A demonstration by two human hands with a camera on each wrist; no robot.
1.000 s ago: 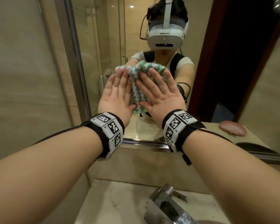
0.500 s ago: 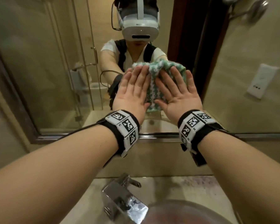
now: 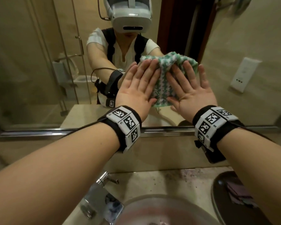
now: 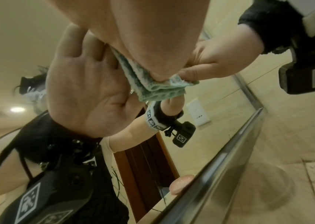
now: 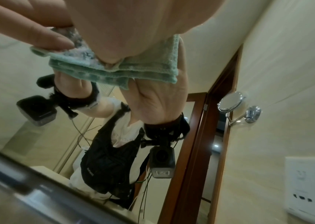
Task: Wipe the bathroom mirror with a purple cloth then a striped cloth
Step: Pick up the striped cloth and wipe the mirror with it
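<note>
Here, in the head view, both hands lie flat on the bathroom mirror (image 3: 31, 70) with the green-and-white striped cloth (image 3: 163, 88) sandwiched under them. The left hand (image 3: 137, 88) has its fingers straight and together, its fingertips over the cloth's upper left part; the right hand (image 3: 191, 91), fingers straight and slightly spread, covers the right part. A band of cloth shows between the two hands, and its crumpled top edge rises beyond the fingertips. Well below the right wrist, on a dark tray (image 3: 221, 200) beside the basin (image 3: 152, 202), lies a purplish cloth (image 3: 238, 192); I judge this to be the purple cloth set aside, so the first pass seems done and the striped pass is under way. The faucet (image 3: 97, 197) sits below the left forearm. How much glass is left to cover cannot be told.

From the left wrist, the left hand (image 4: 152, 37) fills the top of the picture, its thumb pressing a folded corner of the striped cloth (image 4: 152, 86) to the glass; the right hand (image 4: 210, 60) presses just beside it. The mirror's metal frame (image 4: 229, 159) runs below the wrist.

From the right wrist, the right hand (image 5: 133, 30) presses its palm and thumb onto the striped cloth (image 5: 114, 71), whose folded layers hang just past the thumb. A left-hand finger (image 5: 43, 36) holds down the neighbouring corner. Neither hand curls round the cloth; both only press it.
</note>
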